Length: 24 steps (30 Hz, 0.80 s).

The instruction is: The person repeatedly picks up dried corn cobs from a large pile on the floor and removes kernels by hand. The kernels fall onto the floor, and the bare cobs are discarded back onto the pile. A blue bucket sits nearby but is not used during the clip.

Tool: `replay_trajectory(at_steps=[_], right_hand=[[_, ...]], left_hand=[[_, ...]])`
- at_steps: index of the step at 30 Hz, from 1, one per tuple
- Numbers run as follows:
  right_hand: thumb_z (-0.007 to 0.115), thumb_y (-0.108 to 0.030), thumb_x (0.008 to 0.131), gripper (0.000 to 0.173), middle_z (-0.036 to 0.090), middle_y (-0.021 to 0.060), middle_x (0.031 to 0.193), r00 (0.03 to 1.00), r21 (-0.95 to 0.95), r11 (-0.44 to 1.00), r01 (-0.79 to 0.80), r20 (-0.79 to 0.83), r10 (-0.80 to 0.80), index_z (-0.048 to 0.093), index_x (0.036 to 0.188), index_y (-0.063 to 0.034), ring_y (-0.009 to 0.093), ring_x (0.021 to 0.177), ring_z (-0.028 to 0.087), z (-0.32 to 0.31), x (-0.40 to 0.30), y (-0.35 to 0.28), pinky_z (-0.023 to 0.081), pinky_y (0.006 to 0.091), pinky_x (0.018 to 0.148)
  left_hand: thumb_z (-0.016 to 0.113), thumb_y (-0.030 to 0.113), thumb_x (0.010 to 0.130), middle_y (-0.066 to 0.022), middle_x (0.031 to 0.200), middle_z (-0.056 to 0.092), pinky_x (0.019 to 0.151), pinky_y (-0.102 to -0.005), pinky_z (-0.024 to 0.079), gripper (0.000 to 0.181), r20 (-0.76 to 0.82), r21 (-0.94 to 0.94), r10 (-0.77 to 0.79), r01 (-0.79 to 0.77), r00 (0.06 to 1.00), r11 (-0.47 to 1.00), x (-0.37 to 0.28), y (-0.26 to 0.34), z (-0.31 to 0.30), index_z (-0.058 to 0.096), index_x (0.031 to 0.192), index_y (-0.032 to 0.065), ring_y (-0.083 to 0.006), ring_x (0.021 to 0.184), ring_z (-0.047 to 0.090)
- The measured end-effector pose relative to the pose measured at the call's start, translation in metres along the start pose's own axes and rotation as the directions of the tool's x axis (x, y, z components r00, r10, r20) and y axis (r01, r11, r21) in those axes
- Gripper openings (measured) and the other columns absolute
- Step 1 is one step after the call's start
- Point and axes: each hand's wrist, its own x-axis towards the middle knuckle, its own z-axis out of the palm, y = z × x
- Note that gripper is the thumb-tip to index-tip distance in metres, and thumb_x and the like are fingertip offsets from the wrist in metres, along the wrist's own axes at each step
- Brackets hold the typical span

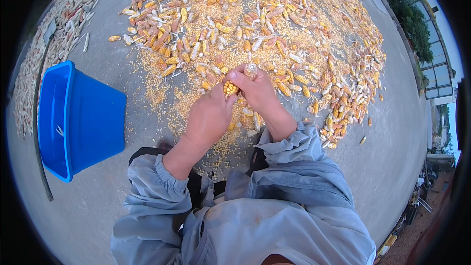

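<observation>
My left hand [208, 115] grips a partly husked-looking ear of corn [230, 88], whose yellow kernels show between the two hands. Just right of it, my right hand [257, 87] is closed around a corn cob [250, 69] with a pale, bare end poking out above the fingers. Whether the cob and the ear are separate pieces cannot be told, since the fingers cover the join. The hands meet, thumbs close together. Beneath and beyond them, loose corn kernels [180, 108] and many partly shelled ears [283, 88] spread over the concrete.
At left a blue plastic tub [97, 114] lies on its side, its mouth facing left. A long-handled tool [38, 117] with a flat metal blade lies beyond it. Pale bare cobs [70, 14] form a heap at far left. Concrete ground [390, 154] extends to the right.
</observation>
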Motion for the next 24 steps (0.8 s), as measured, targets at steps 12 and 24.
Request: replay_trajectory(at_steps=[12, 24], right_hand=[[0.067, -0.014, 0.085, 0.022, 0.062, 0.0026, 0.080, 0.988, 0.125, 0.990, 0.070, 0.125, -0.085, 0.058, 0.101, -0.0020, 0.009, 0.070, 0.059, 0.002, -0.002, 0.002, 0.048, 0.0236, 0.061], [0.066, -0.019, 0.085, 0.016, 0.058, -0.0018, 0.073, 0.999, 0.147, 0.989, 0.035, 0.011, -0.037, 0.060, 0.090, -0.0058, 0.005, 0.062, 0.051, 0.009, 0.008, 0.016, 0.039, 0.0209, 0.054]], left_hand=[[0.056, 0.029, 0.089, -0.0195, 0.061, 0.058, 0.050, -0.0460, 0.046, 0.032, -0.080, -0.039, 0.007, -0.010, 0.997, 0.999, 0.004, -0.009, 0.001, 0.051, 0.088, -0.0020, -0.0379, 0.055, 0.058], [0.056, 0.029, 0.089, -0.0191, 0.065, 0.060, 0.051, -0.0439, 0.048, 0.029, -0.074, 0.076, -0.015, 0.021, 0.997, 0.997, 0.010, -0.012, 0.009, 0.051, 0.085, 0.0003, -0.0346, 0.057, 0.061]])
